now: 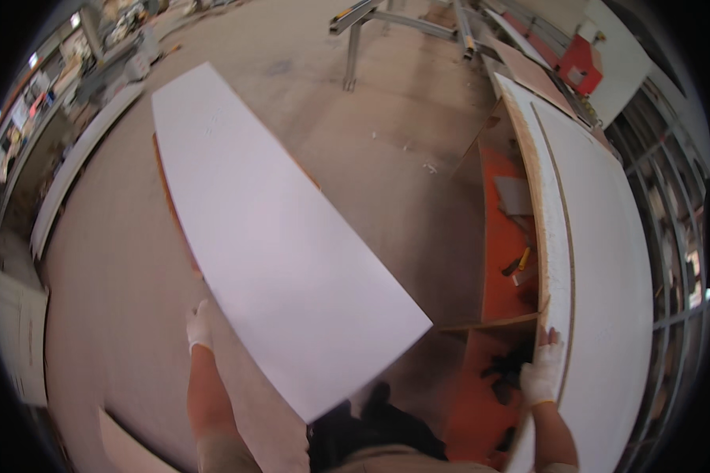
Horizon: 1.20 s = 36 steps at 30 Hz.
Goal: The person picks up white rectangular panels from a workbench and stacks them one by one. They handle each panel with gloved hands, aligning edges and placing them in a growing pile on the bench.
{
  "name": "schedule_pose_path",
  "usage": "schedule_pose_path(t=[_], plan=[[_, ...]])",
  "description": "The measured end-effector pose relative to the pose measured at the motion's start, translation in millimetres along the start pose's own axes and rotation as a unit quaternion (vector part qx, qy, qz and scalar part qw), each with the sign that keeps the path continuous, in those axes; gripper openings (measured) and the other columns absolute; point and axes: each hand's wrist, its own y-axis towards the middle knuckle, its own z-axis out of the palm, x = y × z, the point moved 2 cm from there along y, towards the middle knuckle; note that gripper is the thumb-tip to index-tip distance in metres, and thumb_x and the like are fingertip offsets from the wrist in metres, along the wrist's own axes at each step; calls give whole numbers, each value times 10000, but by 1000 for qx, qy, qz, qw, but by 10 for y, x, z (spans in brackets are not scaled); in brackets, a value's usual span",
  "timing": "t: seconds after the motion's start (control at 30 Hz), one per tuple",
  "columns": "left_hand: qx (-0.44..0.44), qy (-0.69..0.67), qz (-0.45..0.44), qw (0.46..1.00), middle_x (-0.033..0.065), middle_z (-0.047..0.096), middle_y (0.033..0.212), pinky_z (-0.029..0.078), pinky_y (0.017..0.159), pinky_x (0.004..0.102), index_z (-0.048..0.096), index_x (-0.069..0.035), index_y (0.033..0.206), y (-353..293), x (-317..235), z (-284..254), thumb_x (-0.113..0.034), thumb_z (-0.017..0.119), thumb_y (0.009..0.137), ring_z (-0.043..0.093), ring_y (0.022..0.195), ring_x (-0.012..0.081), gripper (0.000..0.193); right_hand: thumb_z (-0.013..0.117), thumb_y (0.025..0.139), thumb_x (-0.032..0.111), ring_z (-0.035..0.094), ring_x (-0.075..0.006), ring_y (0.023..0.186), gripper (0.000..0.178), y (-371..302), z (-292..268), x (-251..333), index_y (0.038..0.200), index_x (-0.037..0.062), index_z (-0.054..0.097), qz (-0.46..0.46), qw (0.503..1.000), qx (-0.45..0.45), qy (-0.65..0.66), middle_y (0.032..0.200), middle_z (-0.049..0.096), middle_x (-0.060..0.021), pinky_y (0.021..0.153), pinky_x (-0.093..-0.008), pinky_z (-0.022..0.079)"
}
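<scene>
A long white panel [268, 236] lies slantwise in front of me, raised above the floor, with brown edges showing beneath its sides. Just off its left edge is my left hand [199, 327], in a white glove with the fingers reaching forward. I see nothing in that hand, and a small gap seems to part it from the panel. My right hand [539, 377], also gloved with bare fingertips, rests with outstretched fingers on the near-side edge of a white-topped workbench [607, 260]. A narrow strip with a brown edge [556, 173] runs along that top.
Orange shelves [501, 292] under the bench hold a yellow-handled tool [524, 258] and dark gloves [506, 374]. A metal frame [355, 51] stands ahead, and a red machine [582, 67] is at far right. Metal racking [670, 213] lines the right; white boards [79, 169] lean left.
</scene>
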Motion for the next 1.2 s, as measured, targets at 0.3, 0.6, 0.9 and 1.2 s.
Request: schedule_pose_path(t=[0.3, 0.6, 0.9, 1.2], plan=[[213, -498, -19, 840, 92, 763, 1142, 618, 822, 381, 709, -58, 1283, 1679, -531, 762, -528, 511, 1099, 745, 984, 258, 542, 637, 835, -48, 364, -484, 1539, 814, -86, 6, 37, 1613, 45, 415, 30, 998, -39, -42, 1664, 382, -271, 1283, -519, 327], [76, -462, -78, 880, 118, 766, 1230, 622, 877, 379, 687, 66, 1330, 1711, -874, 863, -511, 501, 1127, 746, 1062, 260, 640, 502, 726, -166, 283, -437, 1597, 983, -141, 116, -270, 1671, 21, 308, 85, 995, 14, -60, 1719, 295, -246, 1326, -443, 249], [21, -300, -56, 952, 227, 788, 1065, 596, 831, 415, 722, 169, 1141, 1965, -1412, 1445, -574, 488, 1105, 766, 950, 325, 780, 503, 714, -180, 306, -441, 1582, 1000, -123, 48, -96, 1673, 28, 312, 123, 988, 25, -90, 1721, 297, -246, 1314, -445, 270], [-35, -293, -71, 953, 281, 765, 1043, 609, 745, 477, 664, 203, 1162, 1837, -1778, 1931, -615, 553, 1038, 770, 887, 356, 835, 493, 703, -198, 307, -447, 1584, 1052, -141, 255, -499, 1697, 59, 268, 59, 994, -12, -92, 1717, 304, -260, 1311, -450, 275]])
